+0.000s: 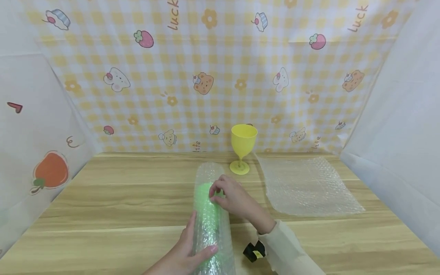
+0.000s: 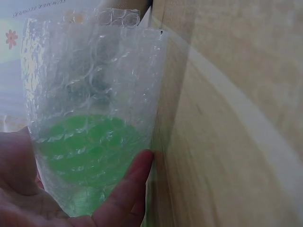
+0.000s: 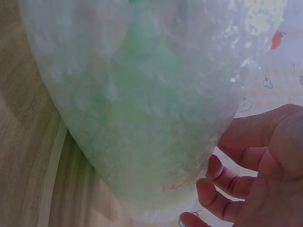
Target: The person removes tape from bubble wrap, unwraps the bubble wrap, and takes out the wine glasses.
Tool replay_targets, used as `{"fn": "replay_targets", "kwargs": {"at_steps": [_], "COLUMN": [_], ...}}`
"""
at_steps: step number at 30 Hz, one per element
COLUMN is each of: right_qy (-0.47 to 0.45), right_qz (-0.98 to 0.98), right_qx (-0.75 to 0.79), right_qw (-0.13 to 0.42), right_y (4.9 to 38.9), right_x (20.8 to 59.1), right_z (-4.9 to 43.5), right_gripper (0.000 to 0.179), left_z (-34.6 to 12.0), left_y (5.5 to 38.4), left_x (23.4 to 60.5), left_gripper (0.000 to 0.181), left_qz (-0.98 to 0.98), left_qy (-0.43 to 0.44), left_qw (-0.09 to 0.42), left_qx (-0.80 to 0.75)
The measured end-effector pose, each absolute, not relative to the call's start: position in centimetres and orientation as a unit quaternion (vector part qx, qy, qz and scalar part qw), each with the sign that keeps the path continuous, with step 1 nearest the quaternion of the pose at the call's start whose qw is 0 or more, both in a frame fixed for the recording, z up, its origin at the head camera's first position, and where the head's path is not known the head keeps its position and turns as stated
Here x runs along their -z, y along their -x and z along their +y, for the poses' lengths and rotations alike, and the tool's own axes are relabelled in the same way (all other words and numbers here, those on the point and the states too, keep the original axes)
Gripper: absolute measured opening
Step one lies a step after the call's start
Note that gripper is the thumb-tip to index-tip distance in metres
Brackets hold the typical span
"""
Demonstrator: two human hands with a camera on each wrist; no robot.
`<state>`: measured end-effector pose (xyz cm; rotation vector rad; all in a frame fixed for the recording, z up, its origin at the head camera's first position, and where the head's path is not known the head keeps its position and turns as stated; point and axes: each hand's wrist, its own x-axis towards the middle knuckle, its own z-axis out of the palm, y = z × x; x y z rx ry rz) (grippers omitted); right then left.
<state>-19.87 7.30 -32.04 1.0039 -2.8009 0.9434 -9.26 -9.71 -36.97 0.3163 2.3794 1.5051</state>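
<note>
A green goblet-like item (image 1: 205,198) shows through a long tube of bubble wrap (image 1: 212,171). Its round green end (image 2: 90,146) faces the left wrist camera. My left hand (image 1: 187,252) grips the near part of the tube, thumb on top and fingers along its left side. Over the far half is my right hand (image 1: 233,194), fingers bent, with thumb and forefinger tips close together at the wrap. In the right wrist view its fingertips (image 3: 215,166) meet the wrap's edge; whether they pinch anything is unclear. A faint brownish strip (image 3: 177,185) shows beside them.
A yellow goblet (image 1: 244,139) stands upright beyond the tube. To the right a flat sheet of bubble wrap (image 1: 306,187) lies on the wooden table (image 1: 137,198). A small black object with a yellow patch (image 1: 253,252) lies beside the right sleeve. Patterned cloth (image 1: 240,61) hangs behind.
</note>
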Motion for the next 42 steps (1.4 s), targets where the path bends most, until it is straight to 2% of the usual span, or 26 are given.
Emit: {"fn": "replay_targets", "kwargs": {"at_steps": [5,12,29,42], "right_qy": [-0.306,-0.299,-0.292,-0.293], "right_qz": [-0.897,-0.906,-0.892,-0.879], "right_qx": [-0.318,-0.299,-0.343,-0.374], "right_qw": [-0.001,0.014,-0.026,-0.044], "right_y": [19.76,19.46,20.08,20.02], "right_x": [32.02,31.86,31.9,32.15], "right_z": [7.35,6.9,6.87,7.16], "right_gripper": [0.011,0.005,0.003,0.006], "left_z": [-9.67,-9.67,-9.46,-9.57], "left_y": [9.27,9.14,9.1,9.1], "left_x": [36.92,36.73,36.5,36.41], "left_gripper": [0.1,0.101,0.101,0.101], "left_qz": [0.827,0.833,0.832,0.826], "left_qy": [-0.115,-0.101,-0.106,-0.093], "left_qw": [0.154,0.162,0.156,0.169], "left_qx": [-0.529,-0.519,-0.522,-0.53]}}
